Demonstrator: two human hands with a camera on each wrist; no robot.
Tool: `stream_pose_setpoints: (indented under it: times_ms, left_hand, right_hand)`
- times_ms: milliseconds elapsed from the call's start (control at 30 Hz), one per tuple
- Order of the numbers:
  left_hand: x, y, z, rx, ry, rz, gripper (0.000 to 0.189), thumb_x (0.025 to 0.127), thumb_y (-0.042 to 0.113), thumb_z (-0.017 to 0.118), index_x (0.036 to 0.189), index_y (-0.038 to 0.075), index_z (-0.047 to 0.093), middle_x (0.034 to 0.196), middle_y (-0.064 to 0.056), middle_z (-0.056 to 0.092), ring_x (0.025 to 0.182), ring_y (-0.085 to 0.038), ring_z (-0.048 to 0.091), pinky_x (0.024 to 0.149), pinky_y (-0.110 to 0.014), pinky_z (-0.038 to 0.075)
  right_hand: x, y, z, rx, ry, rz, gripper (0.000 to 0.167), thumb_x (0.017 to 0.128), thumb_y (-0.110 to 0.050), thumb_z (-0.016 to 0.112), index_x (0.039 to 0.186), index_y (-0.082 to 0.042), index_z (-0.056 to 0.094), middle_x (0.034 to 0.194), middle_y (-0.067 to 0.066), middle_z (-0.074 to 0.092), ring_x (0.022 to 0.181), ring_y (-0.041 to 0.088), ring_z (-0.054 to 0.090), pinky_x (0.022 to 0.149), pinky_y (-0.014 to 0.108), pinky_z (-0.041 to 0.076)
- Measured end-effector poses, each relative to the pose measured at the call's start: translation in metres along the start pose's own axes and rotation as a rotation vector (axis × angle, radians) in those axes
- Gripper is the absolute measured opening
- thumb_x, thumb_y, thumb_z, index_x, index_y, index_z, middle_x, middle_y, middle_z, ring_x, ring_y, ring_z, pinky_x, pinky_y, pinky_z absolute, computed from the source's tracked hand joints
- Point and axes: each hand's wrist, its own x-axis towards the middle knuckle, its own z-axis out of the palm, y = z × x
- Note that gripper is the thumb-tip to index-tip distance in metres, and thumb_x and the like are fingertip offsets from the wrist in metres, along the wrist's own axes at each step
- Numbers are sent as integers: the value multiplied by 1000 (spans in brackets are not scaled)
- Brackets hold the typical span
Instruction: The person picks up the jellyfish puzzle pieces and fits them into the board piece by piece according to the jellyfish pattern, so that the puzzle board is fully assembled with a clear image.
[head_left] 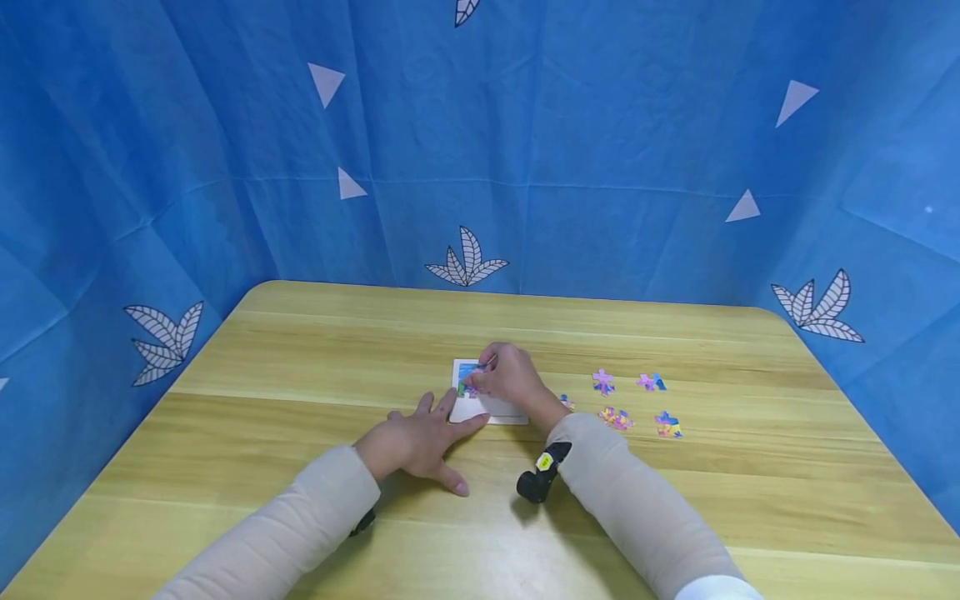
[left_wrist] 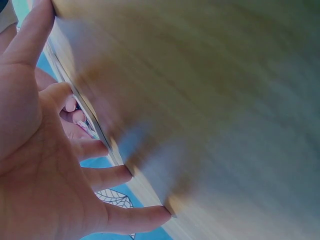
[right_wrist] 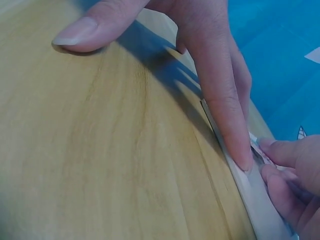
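A white puzzle board (head_left: 510, 413) lies on the table, with joined blue, green and purple puzzle pieces (head_left: 467, 374) in its upper left part. My left hand (head_left: 416, 439) is spread flat, its fingertips resting on the table and on the board's lower left edge. Over the board's upper part, my right hand (head_left: 513, 379) pinches a puzzle piece between thumb and fingers; the piece is mostly hidden. In the right wrist view, the left index finger (right_wrist: 227, 115) presses the board's rim beside the pinching right fingers (right_wrist: 287, 152).
Right of the board lie several loose pieces: a pink one (head_left: 602, 382), a pink and blue pair (head_left: 652, 382), a yellow and pink cluster (head_left: 616, 417) and a blue and yellow one (head_left: 668, 424). Another piece (head_left: 567, 402) is partly behind the right wrist. A blue curtain (head_left: 525, 150) hangs behind the table.
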Motion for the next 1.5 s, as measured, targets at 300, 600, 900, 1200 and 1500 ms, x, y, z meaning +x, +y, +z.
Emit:
stream_pose_setpoints:
  times_ms: [300,600,900,1200,1500]
  left_hand:
    - [0,0,-1,-3,5,6,94,70,71,62,148,46,16,159,-13,3,141,-44,11,94,-70,30]
    - [0,1,-2,-8,0,6,94,70,70,63,148,45,17,159,-13,3,141,-45,10,95,-70,29]
    - [-1,1,-3,-9,3,6,94,70,70,63,148,45,17,159,-13,3,141,-45,10,95,-70,29]
    - [-2,2,-2,-11,-4,2,94,70,70,63,148,46,16,159,-13,3,141,-44,10,95,-70,30]
    - [-1,2,-2,-29,-9,-8,94,70,70,64,148,46,16,159,-13,2,142,-44,10,96,-69,29]
  right_hand:
    - [4,-1,-1,-48,-11,27,36,71,-31,83,89,-8,63,84,4,64,75,17,57,64,26,46]
    - [4,-4,-3,-90,-17,73,37,70,-34,83,88,-9,62,87,5,64,78,19,57,66,27,46]
    - [6,-3,-2,-131,-9,72,39,70,-38,82,86,-9,61,86,5,62,79,19,56,67,28,46]
    - [4,3,0,-71,8,35,38,74,-36,80,91,-8,61,82,5,62,73,18,56,59,24,45]
    - [-3,14,-25,-31,52,-41,33,83,-31,73,101,-5,62,78,6,59,65,15,52,52,23,41]
